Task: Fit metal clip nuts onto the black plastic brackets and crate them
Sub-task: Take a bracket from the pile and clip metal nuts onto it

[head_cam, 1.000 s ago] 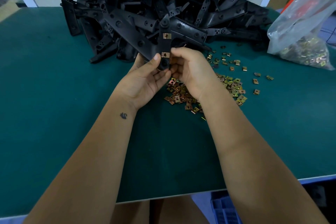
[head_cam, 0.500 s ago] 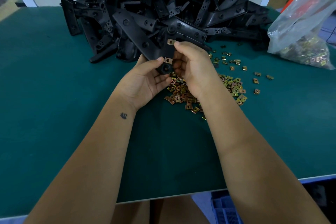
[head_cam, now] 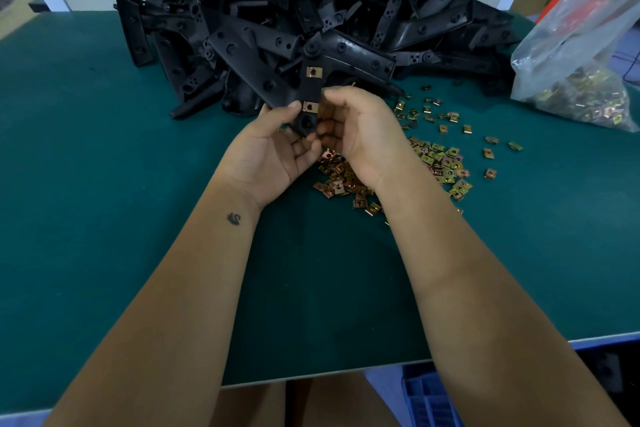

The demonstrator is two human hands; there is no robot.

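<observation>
I hold a black plastic bracket (head_cam: 309,90) upright above the green table. Two brass clip nuts sit on it: an upper clip nut (head_cam: 314,72) and a lower clip nut (head_cam: 310,107). My left hand (head_cam: 277,152) grips the bracket's lower end, thumb beside the lower nut. On the bracket's right edge my right hand (head_cam: 353,128) pinches it with curled fingers. A loose heap of clip nuts (head_cam: 440,163) lies on the table under and right of my hands. A big pile of black brackets (head_cam: 311,10) fills the far side.
A clear plastic bag (head_cam: 581,55) with more clip nuts lies at the far right. A blue crate (head_cam: 433,399) shows below the table's near edge at lower right. The green table (head_cam: 104,218) has bare surface to the left.
The bracket dipped lower half a second ago and now stands up again. My right hand slid down from the upper nut to the bracket's edge beside the lower nut.
</observation>
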